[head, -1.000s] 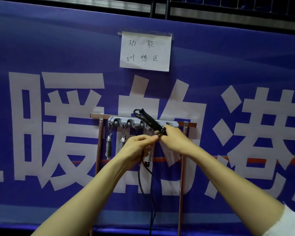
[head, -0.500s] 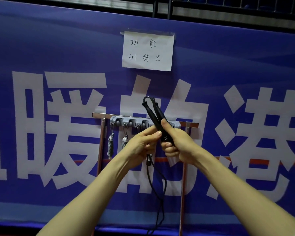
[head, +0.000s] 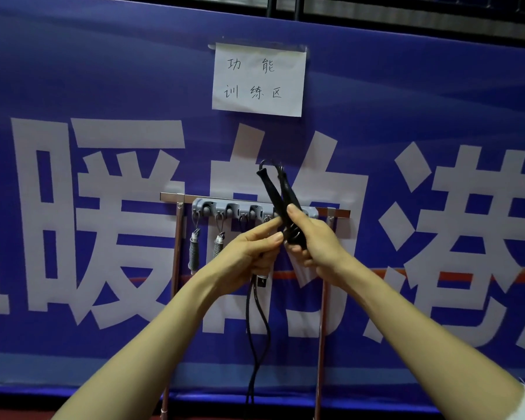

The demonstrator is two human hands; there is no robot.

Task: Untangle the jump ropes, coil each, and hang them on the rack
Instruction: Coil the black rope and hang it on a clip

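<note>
My right hand (head: 314,241) grips the two black jump rope handles (head: 275,192), which point up and to the left in front of the rack. My left hand (head: 249,251) touches the handles' lower end with thumb and forefinger, its other fingers curled round the black rope (head: 255,328) that hangs down in loops below. Behind my hands the grey hook rack (head: 225,207) sits on a metal bar (head: 172,196). Two rolled grey ropes (head: 194,253) hang from its left hooks.
The rack's frame stands on two thin metal legs (head: 176,283) against a blue banner with large white characters (head: 103,207). A white paper sign (head: 258,80) is taped above. A dark railing runs along the top.
The handles have swung upright from lying low over the rack, and my right hand has closed round their lower ends. The view has drifted slightly.
</note>
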